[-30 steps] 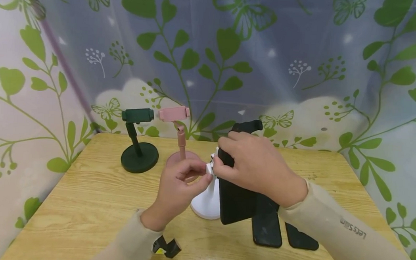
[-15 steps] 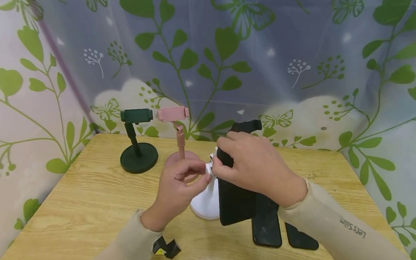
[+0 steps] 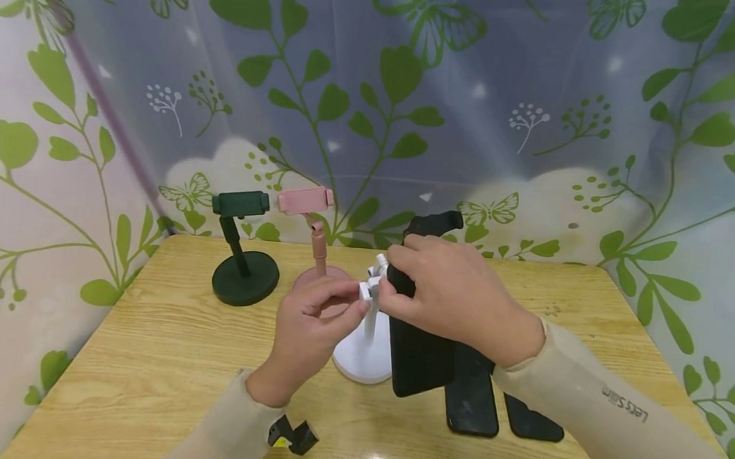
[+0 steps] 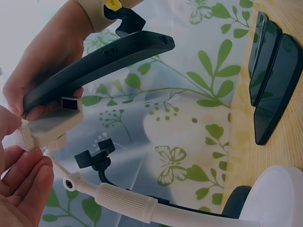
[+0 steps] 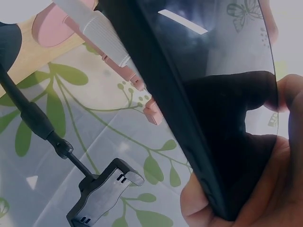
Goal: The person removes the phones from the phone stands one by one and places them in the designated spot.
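Note:
My left hand (image 3: 310, 342) pinches the end of the white phone stand's clamp (image 3: 364, 292) between thumb and fingertips. That stand's round base (image 3: 359, 362) sits on the table. In my right hand (image 3: 465, 291) is a black phone (image 3: 421, 363), tilted, with its lower end hanging over the table. The left wrist view shows the phone (image 4: 94, 66) edge-on, just above the clamp's face (image 4: 57, 120), fingers of the right hand around its near end. In the right wrist view the glossy screen (image 5: 222, 42) faces the camera, with fingers along both edges.
A dark green stand (image 3: 246, 279) and a pink stand (image 3: 307, 200) stand at the back left. Behind my right hand rises a black stand (image 3: 437, 223). Two dark phones, one nearer (image 3: 472, 404) and one farther right (image 3: 535, 419), lie on the wooden table (image 3: 164, 357).
My left fingers have shifted slightly left with the end of the white clamp, and more of the clamp shows between the hands. The right hand and phone have hardly moved.

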Motion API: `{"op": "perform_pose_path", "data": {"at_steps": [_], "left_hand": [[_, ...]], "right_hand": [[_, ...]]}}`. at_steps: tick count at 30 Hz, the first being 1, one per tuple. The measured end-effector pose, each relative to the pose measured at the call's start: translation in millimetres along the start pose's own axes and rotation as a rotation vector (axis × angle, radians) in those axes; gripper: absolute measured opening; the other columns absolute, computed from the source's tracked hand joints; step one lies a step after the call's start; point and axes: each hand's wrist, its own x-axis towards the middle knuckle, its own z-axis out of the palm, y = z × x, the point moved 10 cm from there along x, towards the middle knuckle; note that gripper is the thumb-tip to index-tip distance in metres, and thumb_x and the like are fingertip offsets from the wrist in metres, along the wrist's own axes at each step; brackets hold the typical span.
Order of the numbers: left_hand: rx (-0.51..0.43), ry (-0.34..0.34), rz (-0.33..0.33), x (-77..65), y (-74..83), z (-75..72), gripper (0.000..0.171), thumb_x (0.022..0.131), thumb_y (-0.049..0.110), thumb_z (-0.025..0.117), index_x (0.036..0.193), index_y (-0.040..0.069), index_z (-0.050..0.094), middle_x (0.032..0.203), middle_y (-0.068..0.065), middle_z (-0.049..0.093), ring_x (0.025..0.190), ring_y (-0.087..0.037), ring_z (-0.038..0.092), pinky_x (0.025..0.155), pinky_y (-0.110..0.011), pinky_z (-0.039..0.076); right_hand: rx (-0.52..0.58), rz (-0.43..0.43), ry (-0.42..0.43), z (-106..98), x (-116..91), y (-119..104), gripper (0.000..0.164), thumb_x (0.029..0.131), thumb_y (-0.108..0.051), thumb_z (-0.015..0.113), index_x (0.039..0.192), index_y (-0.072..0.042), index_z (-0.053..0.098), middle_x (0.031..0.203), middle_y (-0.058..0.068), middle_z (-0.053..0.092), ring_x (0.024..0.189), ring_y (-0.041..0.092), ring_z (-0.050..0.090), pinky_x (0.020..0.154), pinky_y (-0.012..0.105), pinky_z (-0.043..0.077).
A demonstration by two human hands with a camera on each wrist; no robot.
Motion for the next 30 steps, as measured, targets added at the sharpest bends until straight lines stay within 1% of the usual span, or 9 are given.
{"op": "perform_pose_path", "data": {"at_steps": [3,8,12,15,20,25,27,30], "left_hand": [[0.014,0.008,-0.004,-0.3,0.0,-0.1,0.025,0.083,-0.016,0.077,0.106,-0.008,0.075,0.098,-0.019,0.072,0.092,-0.013,0.071,0.082,-0.029,0.061],[0.007,0.021,0.007,-0.6,1.7,-0.6,0.025,0.083,-0.016,0.076,0.107,-0.009,0.075,0.098,-0.021,0.071,0.092,-0.014,0.071,0.083,-0.028,0.06],[0.019,0.025,-0.004,-0.8,0.5,-0.3,0.026,0.083,-0.015,0.077,0.108,-0.008,0.075,0.099,-0.019,0.071,0.092,-0.014,0.07,0.084,-0.028,0.06],[0.026,0.02,-0.019,-0.9,-0.9,0.6,0.027,0.083,-0.015,0.077,0.108,-0.007,0.075,0.101,-0.017,0.071,0.093,-0.015,0.07,0.085,-0.028,0.06],[0.011,0.006,-0.041,-0.4,-3.1,2.9,0.027,0.084,-0.013,0.077,0.11,-0.005,0.074,0.102,-0.015,0.071,0.093,-0.017,0.069,0.084,-0.028,0.06],[0.019,-0.002,-0.035,0.7,-2.5,3.1,0.026,0.084,-0.013,0.077,0.109,-0.005,0.074,0.101,-0.015,0.071,0.092,-0.017,0.069,0.085,-0.028,0.06],[0.027,-0.002,-0.032,1.1,-2.2,2.7,0.026,0.084,-0.013,0.077,0.109,-0.004,0.074,0.102,-0.014,0.071,0.092,-0.018,0.069,0.085,-0.028,0.06],[0.035,-0.003,-0.034,1.2,-2.9,2.2,0.026,0.085,-0.012,0.077,0.109,-0.004,0.074,0.102,-0.013,0.071,0.093,-0.018,0.068,0.086,-0.028,0.059]], "right_hand": [[0.0,0.003,-0.001,-0.6,-0.8,-0.3,0.015,0.09,-0.027,0.063,0.08,-0.016,0.06,0.068,-0.004,0.04,0.053,0.011,0.033,0.046,0.026,0.026],[-0.003,0.009,-0.004,-0.7,-2.6,0.0,0.015,0.091,-0.028,0.064,0.082,-0.015,0.062,0.069,-0.004,0.041,0.053,0.011,0.033,0.046,0.027,0.026],[0.001,0.021,-0.016,0.0,-6.1,4.0,0.017,0.09,-0.027,0.065,0.08,-0.015,0.06,0.069,-0.003,0.04,0.052,0.011,0.033,0.045,0.026,0.025],[0.001,0.051,-0.035,0.6,-11.5,13.0,0.019,0.089,-0.027,0.064,0.076,-0.016,0.055,0.069,-0.003,0.04,0.051,0.012,0.033,0.044,0.027,0.024],[0.017,0.123,-0.074,2.8,-24.0,37.3,0.019,0.09,-0.026,0.061,0.075,-0.018,0.053,0.069,-0.004,0.042,0.053,0.011,0.036,0.047,0.028,0.03],[0.054,0.197,-0.109,2.6,-38.2,64.2,0.027,0.093,-0.025,0.058,0.07,-0.02,0.046,0.064,-0.003,0.038,0.051,0.011,0.034,0.049,0.029,0.029],[0.062,0.241,-0.141,4.2,-44.4,78.3,0.029,0.095,-0.025,0.057,0.069,-0.02,0.044,0.063,-0.002,0.037,0.051,0.013,0.034,0.05,0.03,0.029],[0.07,0.324,-0.206,10.5,-58.1,106.6,0.031,0.098,-0.026,0.056,0.07,-0.019,0.044,0.063,-0.001,0.037,0.051,0.014,0.034,0.052,0.031,0.03]]}}
